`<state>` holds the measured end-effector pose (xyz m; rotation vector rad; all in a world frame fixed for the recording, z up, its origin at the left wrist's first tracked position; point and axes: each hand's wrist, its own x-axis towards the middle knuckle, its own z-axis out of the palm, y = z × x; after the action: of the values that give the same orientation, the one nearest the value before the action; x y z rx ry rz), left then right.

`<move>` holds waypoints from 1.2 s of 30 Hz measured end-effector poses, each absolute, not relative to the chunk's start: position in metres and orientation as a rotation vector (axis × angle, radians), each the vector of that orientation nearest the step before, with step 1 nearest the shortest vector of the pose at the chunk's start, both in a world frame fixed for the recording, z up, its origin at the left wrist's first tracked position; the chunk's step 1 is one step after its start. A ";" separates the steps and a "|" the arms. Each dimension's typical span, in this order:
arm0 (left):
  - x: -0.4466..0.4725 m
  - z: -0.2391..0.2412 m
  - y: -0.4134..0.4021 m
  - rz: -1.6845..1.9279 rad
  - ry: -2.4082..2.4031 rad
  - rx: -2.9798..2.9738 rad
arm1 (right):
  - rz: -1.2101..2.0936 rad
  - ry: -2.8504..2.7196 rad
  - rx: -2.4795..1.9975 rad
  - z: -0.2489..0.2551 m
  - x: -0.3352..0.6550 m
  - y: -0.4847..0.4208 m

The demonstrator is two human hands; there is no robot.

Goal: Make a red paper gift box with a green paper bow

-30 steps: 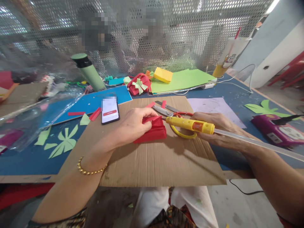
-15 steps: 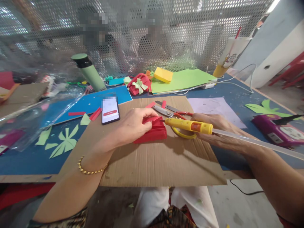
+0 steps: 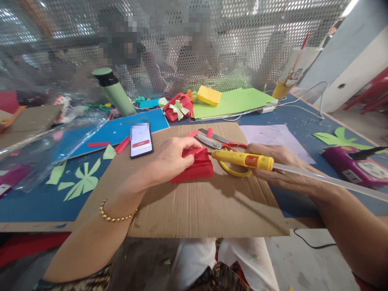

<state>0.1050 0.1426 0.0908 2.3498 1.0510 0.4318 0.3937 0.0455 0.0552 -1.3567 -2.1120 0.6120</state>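
My left hand [image 3: 169,159] is closed on a folded red paper piece [image 3: 194,165], pinning it to the brown cardboard sheet [image 3: 197,206]. In my right hand [image 3: 275,165] I grip a yellow glue gun [image 3: 242,159] with a clear glue stick running out the back [image 3: 327,180]. Its nozzle points left and touches the red paper's upper right edge. Behind the gun lie scissors [image 3: 212,141] with red and yellow handles.
A phone [image 3: 141,140] lies at the cardboard's far left corner. Green paper cut-outs [image 3: 80,182] and red strips lie on the blue table. A green bottle [image 3: 113,91], a finished red paper piece [image 3: 178,107], green sheets [image 3: 236,101], a cup [image 3: 292,72] and a purple device [image 3: 354,165] stand around. Two people sit behind the mesh.
The glue gun has shifted very slightly at the red paper's edge; both hands stay in place.
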 end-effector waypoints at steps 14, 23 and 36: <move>0.104 0.089 0.145 0.454 1.053 2.308 | 0.510 -2.106 -1.320 0.064 0.390 0.047; 0.104 0.090 0.146 0.488 1.043 2.313 | 0.196 -1.973 -1.525 0.074 0.417 0.046; 0.098 0.092 0.146 0.344 1.009 2.321 | -0.121 -1.992 -2.544 0.081 0.464 0.060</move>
<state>0.0982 0.1462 0.0924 2.3213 1.0086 0.3442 0.4637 0.0604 0.0809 -2.5436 -1.9920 -0.1207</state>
